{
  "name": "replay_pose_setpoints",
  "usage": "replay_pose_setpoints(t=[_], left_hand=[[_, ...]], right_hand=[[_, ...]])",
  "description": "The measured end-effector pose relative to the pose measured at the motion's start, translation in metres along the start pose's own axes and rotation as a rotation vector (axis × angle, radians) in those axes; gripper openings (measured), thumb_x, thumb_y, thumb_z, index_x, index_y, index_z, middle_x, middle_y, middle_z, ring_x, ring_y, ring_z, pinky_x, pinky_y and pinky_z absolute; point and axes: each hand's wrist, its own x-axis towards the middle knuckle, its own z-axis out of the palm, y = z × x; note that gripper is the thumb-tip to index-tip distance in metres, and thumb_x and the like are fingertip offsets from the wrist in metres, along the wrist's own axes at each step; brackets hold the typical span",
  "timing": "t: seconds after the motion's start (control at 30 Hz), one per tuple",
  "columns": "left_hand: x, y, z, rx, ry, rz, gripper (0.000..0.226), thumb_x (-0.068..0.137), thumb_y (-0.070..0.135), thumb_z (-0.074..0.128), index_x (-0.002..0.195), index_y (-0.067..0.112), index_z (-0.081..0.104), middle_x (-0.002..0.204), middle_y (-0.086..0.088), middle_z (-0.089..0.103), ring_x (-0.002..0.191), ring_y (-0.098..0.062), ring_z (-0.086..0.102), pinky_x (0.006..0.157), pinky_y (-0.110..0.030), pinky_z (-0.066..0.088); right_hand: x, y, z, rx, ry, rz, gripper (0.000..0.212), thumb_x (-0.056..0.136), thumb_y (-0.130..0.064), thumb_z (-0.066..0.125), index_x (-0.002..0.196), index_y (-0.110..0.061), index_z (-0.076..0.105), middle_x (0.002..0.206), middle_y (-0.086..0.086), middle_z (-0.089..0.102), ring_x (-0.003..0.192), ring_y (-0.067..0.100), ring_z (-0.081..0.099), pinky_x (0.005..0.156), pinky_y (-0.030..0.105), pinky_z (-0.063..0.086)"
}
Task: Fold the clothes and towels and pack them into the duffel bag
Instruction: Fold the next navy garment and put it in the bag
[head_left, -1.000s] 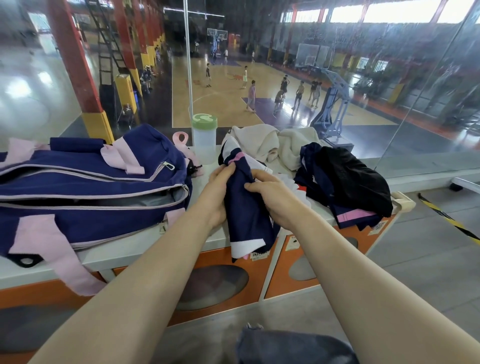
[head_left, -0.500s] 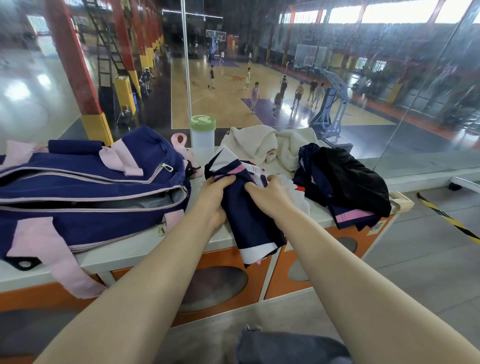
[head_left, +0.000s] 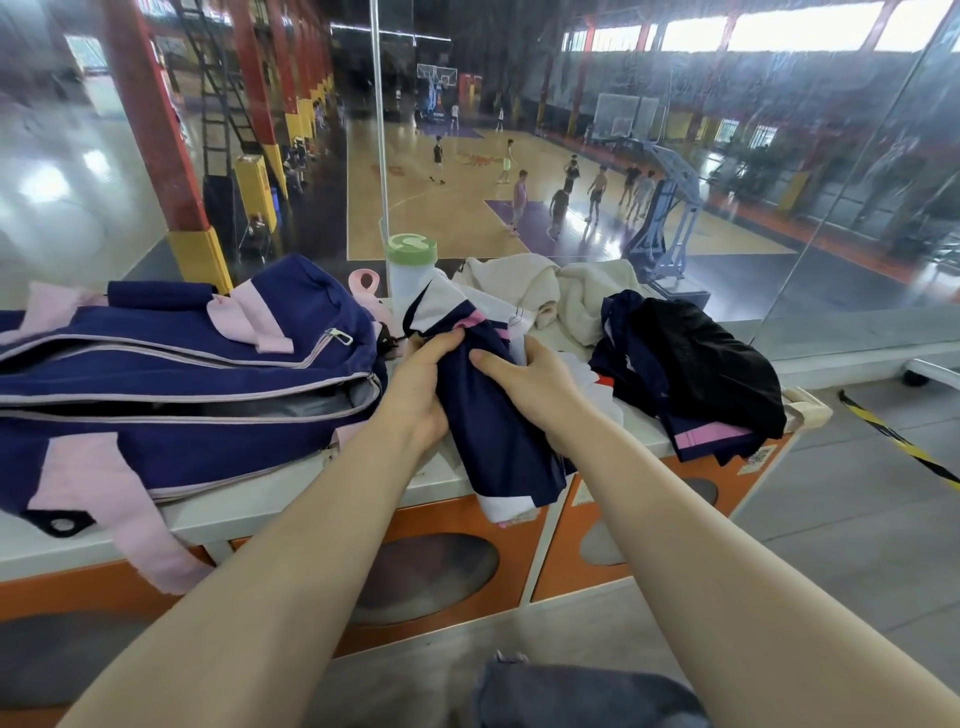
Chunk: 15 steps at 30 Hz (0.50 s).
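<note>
Both left hand (head_left: 415, 387) and right hand (head_left: 535, 384) gripping navy garment (head_left: 498, 441) at white ledge (head_left: 291, 499) edge, between open duffel bag (head_left: 171, 374) and dark clothes pile (head_left: 691, 374), green-lidded bottle (head_left: 411, 275) and cream towels (head_left: 571, 291) behind.

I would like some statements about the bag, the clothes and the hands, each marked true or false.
1. Both hands hold the navy garment. True: the left hand and the right hand grip it.
2. The duffel bag is zipped closed. False: its zip is open and the grey lining shows.
3. The bottle has a green lid. True.
4. The black garment lies inside the bag. False: it lies on the counter, to the right of the hands.
5. The cream towel lies behind the navy garment. True.
</note>
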Motion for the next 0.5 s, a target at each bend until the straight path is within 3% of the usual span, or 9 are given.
replay_pose_setpoints(t=[0.1, 0.17, 0.27, 0.37, 0.5], left_hand=[[-0.005, 0.009, 0.002, 0.105, 0.015, 0.055, 0.036, 0.090, 0.006, 0.063, 0.125, 0.008, 0.053, 0.111, -0.013, 0.069, 0.092, -0.023, 0.069, 0.070, -0.031, 0.058], [-0.008, 0.020, -0.003, 0.282, 0.008, 0.060, 0.033, 0.092, 0.008, 0.062, 0.123, 0.006, 0.054, 0.113, -0.011, 0.069, 0.094, -0.019, 0.068, 0.070, -0.028, 0.057], [-0.018, 0.047, -0.013, 0.736, -0.040, 0.019, 0.021, 0.093, 0.015, 0.060, 0.114, 0.008, 0.060, 0.112, -0.011, 0.070, 0.100, -0.021, 0.069, 0.084, -0.031, 0.057], [-0.037, 0.093, -0.026, 1.031, -0.095, 0.030, 0.016, 0.095, 0.014, 0.057, 0.106, 0.006, 0.063, 0.097, -0.011, 0.071, 0.084, -0.016, 0.068, 0.081, -0.028, 0.054], [-0.067, 0.168, -0.054, 1.686, -0.029, 0.173, 0.027, 0.091, 0.018, 0.065, 0.117, 0.016, 0.063, 0.110, -0.003, 0.070, 0.097, -0.015, 0.065, 0.085, -0.028, 0.051]], right_hand=[[0.000, -0.003, 0.007, -0.112, 0.086, -0.102, 0.039, 0.080, -0.045, 0.066, 0.093, -0.011, 0.054, 0.090, 0.006, 0.066, 0.085, 0.023, 0.064, 0.076, 0.041, 0.055], [-0.001, -0.007, 0.008, -0.207, 0.130, -0.179, 0.028, 0.084, -0.040, 0.063, 0.085, -0.015, 0.050, 0.082, 0.001, 0.061, 0.080, 0.021, 0.060, 0.067, 0.035, 0.047], [0.000, -0.015, 0.010, -0.300, 0.158, -0.254, 0.019, 0.084, -0.038, 0.060, 0.086, -0.021, 0.052, 0.083, -0.005, 0.059, 0.083, 0.019, 0.057, 0.069, 0.035, 0.045], [0.000, -0.027, 0.021, -0.283, 0.132, -0.267, 0.017, 0.086, -0.035, 0.060, 0.079, -0.027, 0.047, 0.077, -0.010, 0.053, 0.079, 0.017, 0.053, 0.065, 0.031, 0.037], [0.002, -0.043, 0.043, -0.162, 0.108, -0.250, 0.024, 0.083, -0.033, 0.063, 0.081, -0.012, 0.052, 0.079, 0.006, 0.059, 0.075, 0.021, 0.054, 0.066, 0.033, 0.041]])
